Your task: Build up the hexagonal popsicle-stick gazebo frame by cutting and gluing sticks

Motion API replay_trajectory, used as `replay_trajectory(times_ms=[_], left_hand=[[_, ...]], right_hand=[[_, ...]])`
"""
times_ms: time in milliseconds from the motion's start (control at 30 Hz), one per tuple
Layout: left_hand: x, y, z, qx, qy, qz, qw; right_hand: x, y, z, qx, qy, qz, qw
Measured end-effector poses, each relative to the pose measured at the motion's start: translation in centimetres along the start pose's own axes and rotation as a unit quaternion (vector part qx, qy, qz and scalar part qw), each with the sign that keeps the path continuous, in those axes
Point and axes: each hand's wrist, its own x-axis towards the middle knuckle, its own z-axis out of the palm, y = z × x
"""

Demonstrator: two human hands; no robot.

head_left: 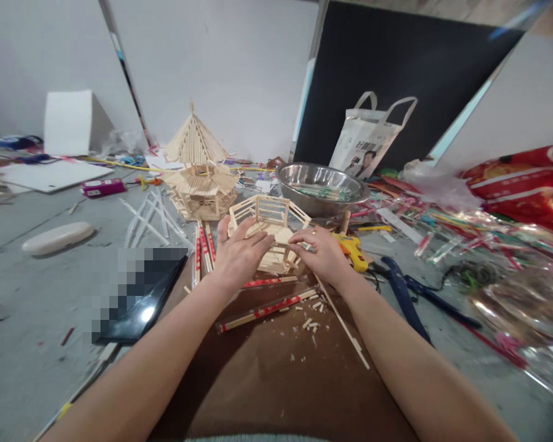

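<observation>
A small open frame of pale wooden sticks (271, 228) stands on a brown board (267, 368) in front of me. My left hand (238, 253) rests against the frame's near left side, fingers stretched along its base. My right hand (317, 252) pinches at the frame's near right edge, thumb and forefinger pressed together on a thin stick there. Packs of chopsticks in red-printed wrappers (265, 310) lie below my hands, with short cut stick ends (311, 319) scattered beside them.
A finished stick pagoda (198, 175) stands behind the frame. A steel bowl (320, 184) sits to its right, a yellow glue gun (352, 252) beside my right hand. A dark tablet (147, 294) lies left. Blue-handled cutters (410, 294) and plastic wrappers (488, 245) crowd the right.
</observation>
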Motion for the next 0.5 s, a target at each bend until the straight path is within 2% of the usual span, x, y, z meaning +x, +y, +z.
replay_trajectory(times_ms=[500], left_hand=[[0.05,0.04,-0.11,0.0,-0.004,0.0,1.0]], right_hand=[[0.04,-0.05,-0.11,0.003,0.003,-0.006,1.0]])
